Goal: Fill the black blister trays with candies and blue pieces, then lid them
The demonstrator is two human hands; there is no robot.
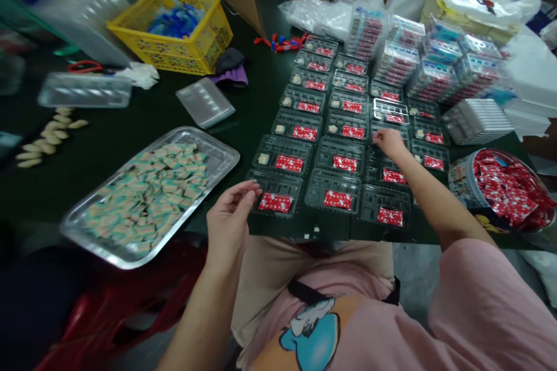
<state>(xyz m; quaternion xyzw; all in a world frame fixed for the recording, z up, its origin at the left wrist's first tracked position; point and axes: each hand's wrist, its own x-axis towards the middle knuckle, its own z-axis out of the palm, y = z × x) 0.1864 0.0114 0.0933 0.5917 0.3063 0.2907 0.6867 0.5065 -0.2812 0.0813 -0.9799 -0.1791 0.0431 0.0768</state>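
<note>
My left hand [230,211] is closed in a pinch at the near left clear plastic tray [297,181]; whatever is between its fingertips is too small to make out. A red patterned packet [275,203] lies in that tray. Farther right, my right hand [390,144] reaches over the third column of trays, thumb and fingers pinched, their contents hidden. Each visible tray has a red packet, and several also hold a small pastel square piece [263,159]. Many such pieces [150,191] are heaped in a metal tray [229,153] left of my left hand.
Right of the trays stands a tub [463,182] of red packets. Behind are stacks of filled trays [395,58] and a stack of clear plastic trays [478,122]. At the left are a yellow basket [187,53], red-handled scissors [85,66] and several pale oblong pieces [47,140].
</note>
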